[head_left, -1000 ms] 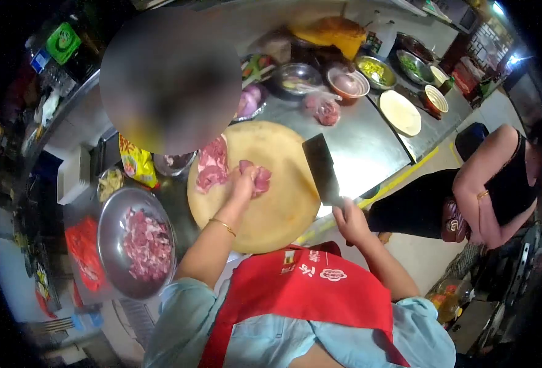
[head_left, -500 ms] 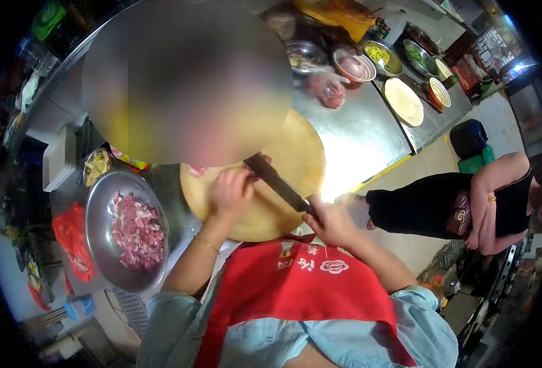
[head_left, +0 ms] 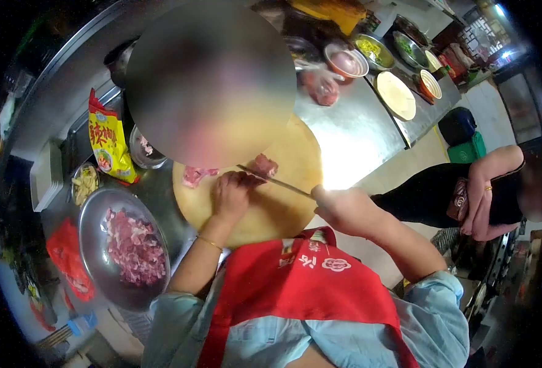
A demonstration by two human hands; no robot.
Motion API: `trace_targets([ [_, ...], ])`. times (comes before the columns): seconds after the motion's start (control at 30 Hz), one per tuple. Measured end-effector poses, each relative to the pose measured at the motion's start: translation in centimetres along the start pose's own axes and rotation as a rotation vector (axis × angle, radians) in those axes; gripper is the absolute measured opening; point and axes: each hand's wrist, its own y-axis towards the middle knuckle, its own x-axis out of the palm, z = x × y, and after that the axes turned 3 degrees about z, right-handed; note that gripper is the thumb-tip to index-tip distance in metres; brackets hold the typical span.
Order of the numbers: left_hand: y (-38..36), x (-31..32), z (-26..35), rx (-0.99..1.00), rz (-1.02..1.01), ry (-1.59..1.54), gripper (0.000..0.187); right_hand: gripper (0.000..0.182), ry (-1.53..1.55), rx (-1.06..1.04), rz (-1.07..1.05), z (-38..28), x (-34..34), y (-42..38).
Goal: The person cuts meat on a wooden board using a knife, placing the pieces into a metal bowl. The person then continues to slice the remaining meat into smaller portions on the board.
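A kitchen knife (head_left: 280,183) is in my right hand (head_left: 347,210), whose fingers wrap round its handle. The blade slants up to the left across the round cutting board (head_left: 295,214), seen nearly edge-on. On the board's middle, my left hand (head_left: 233,195) has its fingers curled down onto dark meat beside the blade; what lies under them is partly hidden. Just past the blade sits a chunk of raw meat (head_left: 263,164). Another pink piece of meat (head_left: 197,176) lies farther left. A large blurred patch covers the board's far part.
At the left stands a steel bowl (head_left: 96,245) of cut meat, with a small dish of yellowish pieces (head_left: 85,185) and a yellow packet (head_left: 113,147) beyond. Bowls and an oval plate (head_left: 395,96) line the right counter. A person in black (head_left: 430,193) stands at the right.
The knife has turned from showing its broad face to nearly edge-on, and my right hand has rotated with it. The view has shifted, showing more of the yellow packet and the meat chunk.
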Motion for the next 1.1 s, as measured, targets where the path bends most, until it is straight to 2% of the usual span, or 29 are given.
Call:
trace_targets([
  [0.1,-0.4,0.9,-0.8,0.048,-0.044,0.012,0.018,0.027,-0.056,0.012,-0.072,-0.1,-0.9,0.9],
  [0.17,-0.1,0.8,-0.9,0.034,-0.025,-0.086,0.018,0.025,-0.107,0.030,-0.139,-0.4,-1.8,1.5],
  [0.27,0.4,0.3,-0.9,-0.022,-0.130,-0.077,0.018,0.025,-0.098,0.119,-0.242,-0.6,-0.9,4.1],
  [0.37,0.4,0.9,-1.2,-0.020,-0.016,-0.243,0.016,0.026,-0.054,0.161,-0.240,-0.5,0.5,5.2],
  [0.47,0.3,0.5,-1.1,-0.015,-0.069,-0.158,0.016,0.026,-0.123,0.153,-0.285,0.6,0.8,3.7],
  [0.53,0.5,0.5,-0.7,-0.030,-0.023,-0.229,0.015,0.025,-0.077,0.193,-0.302,0.8,0.5,3.9],
  [0.6,0.8,0.7,-0.9,-0.026,0.007,-0.251,0.015,0.024,-0.046,0.199,-0.285,1.2,1.4,4.8],
  [0.67,0.8,1.0,-0.8,-0.003,0.020,-0.230,0.014,0.023,-0.033,0.172,-0.236,2.1,5.5,7.1],
  [0.7,0.7,0.8,-0.8,-0.009,-0.040,-0.196,0.014,0.023,-0.016,0.186,-0.146,2.2,8.2,8.4],
  [0.77,0.6,0.1,-0.8,-0.031,-0.150,-0.113,0.014,0.023,0.014,0.138,-0.071,2.4,9.3,9.1],
  [0.83,-0.4,0.5,-1.1,-0.001,-0.081,-0.121,0.015,0.024,0.047,0.054,-0.093,3.1,7.8,7.6],
  [0.87,-0.4,0.7,-1.1,0.005,-0.028,-0.126,0.015,0.024,0.047,0.141,-0.160,3.1,6.1,5.7],
  [0.9,-0.4,0.1,-0.7,0.018,-0.052,-0.126,0.015,0.025,0.042,0.228,-0.235,3.5,4.5,2.7],
  [0.93,-0.9,-0.5,-0.5,0.027,-0.083,-0.130,0.015,0.027,-0.108,0.172,-0.202,5.1,4.7,0.3],
  [0.97,-1.6,-1.1,-0.4,0.038,-0.122,-0.129,0.016,0.027,-0.122,0.110,-0.189,5.9,4.2,-1.7],
  [1.07,-3.2,-1.3,-0.9,-0.018,-0.136,-0.277,0.016,0.024,0.161,0.328,-0.115,4.6,3.4,-3.6],
  [1.1,-3.1,-1.3,-0.8,-0.136,-0.057,-0.221,0.016,0.025,0.245,0.399,-0.083,4.2,3.5,-4.0],
])
